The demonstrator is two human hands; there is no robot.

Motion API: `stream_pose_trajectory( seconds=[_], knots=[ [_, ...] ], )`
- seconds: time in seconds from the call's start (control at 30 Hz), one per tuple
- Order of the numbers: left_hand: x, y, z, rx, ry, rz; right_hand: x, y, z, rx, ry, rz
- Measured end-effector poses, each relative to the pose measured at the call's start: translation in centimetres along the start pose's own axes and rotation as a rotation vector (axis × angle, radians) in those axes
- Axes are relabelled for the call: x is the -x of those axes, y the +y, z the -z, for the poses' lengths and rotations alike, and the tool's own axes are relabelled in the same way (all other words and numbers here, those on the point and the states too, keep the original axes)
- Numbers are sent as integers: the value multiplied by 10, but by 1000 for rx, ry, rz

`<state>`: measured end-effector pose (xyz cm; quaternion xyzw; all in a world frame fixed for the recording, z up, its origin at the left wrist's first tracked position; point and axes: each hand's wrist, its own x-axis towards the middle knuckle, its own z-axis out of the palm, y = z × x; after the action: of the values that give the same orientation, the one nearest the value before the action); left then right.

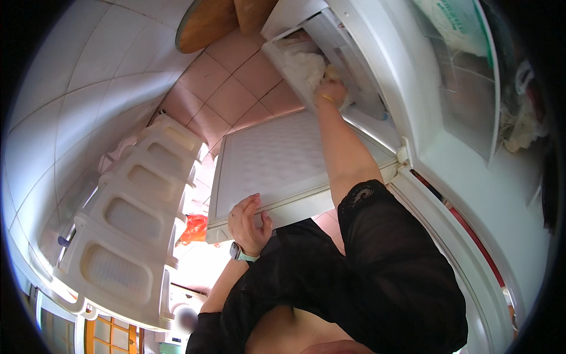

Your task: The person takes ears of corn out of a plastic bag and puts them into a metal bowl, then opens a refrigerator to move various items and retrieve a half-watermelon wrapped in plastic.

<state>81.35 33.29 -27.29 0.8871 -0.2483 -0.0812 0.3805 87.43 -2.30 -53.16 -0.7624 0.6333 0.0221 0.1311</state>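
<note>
Down in a pulled-out clear freezer drawer [287,73], my right hand [332,92] is among white plastic bags [307,66]. A pale yellowish item [330,71] is at its fingertips; those are partly hidden, so I cannot tell whether they grip it. My left hand [250,223] is at the top edge of the swung-open freezer door [274,155], fingers loosely bent, thumb apart, nothing in it. A watch [235,251] with a pale green strap is on the left wrist.
To the left stands a white plastic storage rack [166,234] with several shelves, close to the tiled wall [79,106]. An orange-red plastic bag [193,229] lies beyond the door. At right, another clear drawer [468,101] holds bags. Round wooden boards [208,24] stand over the pink floor tiles [232,97].
</note>
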Motion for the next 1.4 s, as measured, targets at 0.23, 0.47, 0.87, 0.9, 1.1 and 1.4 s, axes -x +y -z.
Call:
stream_pose_trajectory(
  seconds=[0.23, 0.47, 0.87, 0.9, 1.1, 1.4],
  knots=[
    [-4, -3, 0, 41, 1, 5, -59, 102, -38, 523, -403, 259],
    [-4, -4, 0, 46, -10, 14, -13, 0, 33, 233, -556, 234],
    [-1, -2, 1, 34, -29, 35, 39, 8, -21, 24, -1318, 367],
    [0, -2, 1, 30, -22, 42, 43, 11, -19, -68, -1135, 929],
    [-7, -1, 1, 16, -53, 25, 42, 12, -108, -1399, -716, -884],
    [-29, -5, 2, 24, -40, 34, 7, -22, -55, -1666, -422, -1082]
  ],
)
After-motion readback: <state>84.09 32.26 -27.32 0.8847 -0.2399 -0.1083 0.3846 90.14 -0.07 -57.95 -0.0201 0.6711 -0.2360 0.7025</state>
